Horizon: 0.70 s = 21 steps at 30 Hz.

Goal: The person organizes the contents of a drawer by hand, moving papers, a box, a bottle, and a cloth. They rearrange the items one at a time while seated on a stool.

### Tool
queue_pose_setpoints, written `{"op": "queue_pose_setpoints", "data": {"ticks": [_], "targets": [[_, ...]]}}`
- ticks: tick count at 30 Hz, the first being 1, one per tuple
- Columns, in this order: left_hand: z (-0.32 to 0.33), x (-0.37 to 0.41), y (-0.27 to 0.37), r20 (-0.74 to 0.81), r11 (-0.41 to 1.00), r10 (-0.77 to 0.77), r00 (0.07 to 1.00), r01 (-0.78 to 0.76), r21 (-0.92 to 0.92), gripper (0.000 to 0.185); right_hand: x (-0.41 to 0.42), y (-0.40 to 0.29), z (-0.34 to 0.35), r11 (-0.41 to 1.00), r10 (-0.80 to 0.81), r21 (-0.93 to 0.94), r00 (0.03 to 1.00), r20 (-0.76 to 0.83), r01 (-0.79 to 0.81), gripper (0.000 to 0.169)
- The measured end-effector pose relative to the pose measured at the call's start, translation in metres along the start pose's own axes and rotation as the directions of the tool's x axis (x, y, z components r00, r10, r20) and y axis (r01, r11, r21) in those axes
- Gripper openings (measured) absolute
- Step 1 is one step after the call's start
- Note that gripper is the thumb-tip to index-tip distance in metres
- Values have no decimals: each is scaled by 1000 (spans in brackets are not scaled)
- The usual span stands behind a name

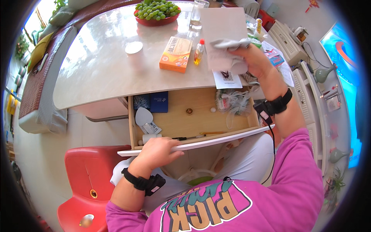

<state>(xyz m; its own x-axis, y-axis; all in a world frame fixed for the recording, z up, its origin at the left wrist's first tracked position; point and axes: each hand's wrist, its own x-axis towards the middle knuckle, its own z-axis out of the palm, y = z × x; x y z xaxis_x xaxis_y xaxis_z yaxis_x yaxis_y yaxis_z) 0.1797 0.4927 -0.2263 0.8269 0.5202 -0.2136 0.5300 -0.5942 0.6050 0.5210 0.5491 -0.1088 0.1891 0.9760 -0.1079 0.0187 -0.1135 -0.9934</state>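
My left hand (159,152) rests over the white front edge of an open wooden drawer (174,124), its fingers curled over the rim. Above the tabletop at the right, my right hand (255,58) grips a crumpled whitish bundle (232,44), perhaps cloth or paper. A pale sheet or pad (223,26) lies against that bundle; whether the hand holds it too I cannot tell. The drawer contains blue booklets (158,102), a white heart-shaped item (144,116), a black pen (185,138), a yellow pencil (213,132), a small brown round item (189,111) and clear plastic bags (239,101).
On the table (95,63) stand a white lidded cup (134,50), an orange box (176,55), a small red-capped bottle (199,52), a drinking glass (197,17) and a red bowl (156,21) of green grapes (156,10). A red chair (84,174) is at the left.
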Motion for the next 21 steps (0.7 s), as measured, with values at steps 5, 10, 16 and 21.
{"op": "queue_pose_setpoints", "data": {"ticks": [5, 10, 16, 21], "targets": [[-1, 3, 4, -12, 1000, 15, 1000, -15, 20, 34, 45, 14, -64, 997, 32, -70, 994, -109, -40, 33], [-2, 2, 3, 3, 1000, -3, 1000, 3, -11, 34, 54, 31, -62, 869, -26, -488, 979, -205, -79, 49], [-2, 1, 2, -14, 1000, 13, 1000, -13, -3, 34, 39, 24, -57, 655, -107, -749, 969, -225, -101, 87], [1, 5, 2, -19, 999, 37, 999, -37, 19, 31, 13, 28, -70, 306, -581, -932, 814, -22, 194, 79]]}}
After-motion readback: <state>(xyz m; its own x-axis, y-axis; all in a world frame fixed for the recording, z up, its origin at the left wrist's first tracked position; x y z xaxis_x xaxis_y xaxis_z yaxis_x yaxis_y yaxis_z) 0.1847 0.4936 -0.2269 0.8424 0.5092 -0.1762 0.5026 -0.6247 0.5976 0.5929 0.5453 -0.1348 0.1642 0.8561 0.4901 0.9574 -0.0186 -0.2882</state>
